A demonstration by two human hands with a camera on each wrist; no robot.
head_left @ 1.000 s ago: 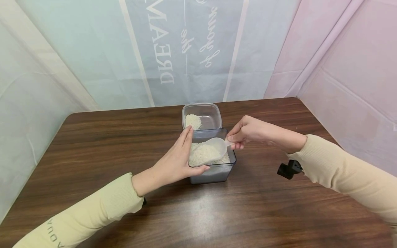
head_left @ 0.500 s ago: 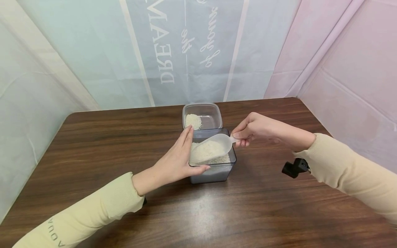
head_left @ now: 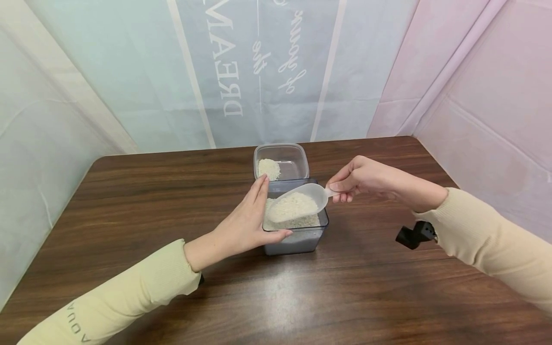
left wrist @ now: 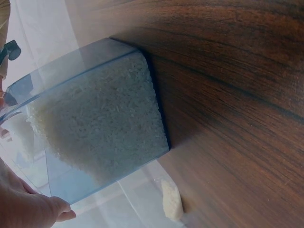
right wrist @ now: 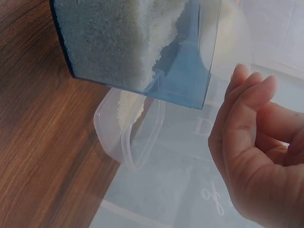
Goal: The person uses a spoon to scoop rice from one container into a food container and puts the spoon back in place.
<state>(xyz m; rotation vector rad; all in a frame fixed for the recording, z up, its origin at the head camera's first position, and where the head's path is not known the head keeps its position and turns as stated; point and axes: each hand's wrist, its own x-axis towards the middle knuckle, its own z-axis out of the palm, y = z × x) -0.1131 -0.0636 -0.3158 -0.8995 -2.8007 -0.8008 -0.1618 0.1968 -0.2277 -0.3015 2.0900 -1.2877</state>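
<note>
A clear, bluish plastic bin (head_left: 290,244) of white rice stands on the table. My left hand (head_left: 241,220) grips it at the left, thumb along the near rim and fingers reaching to the far corner, as the left wrist view (left wrist: 33,209) also shows. My right hand (head_left: 360,178) pinches the short handle of a white translucent scoop (head_left: 320,192). Loaded with rice (head_left: 295,205), the scoop is over the bin's mouth, handle to the right. In the right wrist view the scoop (right wrist: 230,42) shows above the bin's rim, partly behind the bin wall.
Directly behind the bin sits a smaller clear tub (head_left: 297,152) with a little rice (head_left: 269,169) at its left. The brown wooden table (head_left: 172,191) meets printed cloth (head_left: 267,105) at the back. A black camera (head_left: 416,235) hangs from the right wrist.
My right hand has moved right and slightly up, raising the scoop with its rice out of the bin's rice. The left hand and bin stay in place.
</note>
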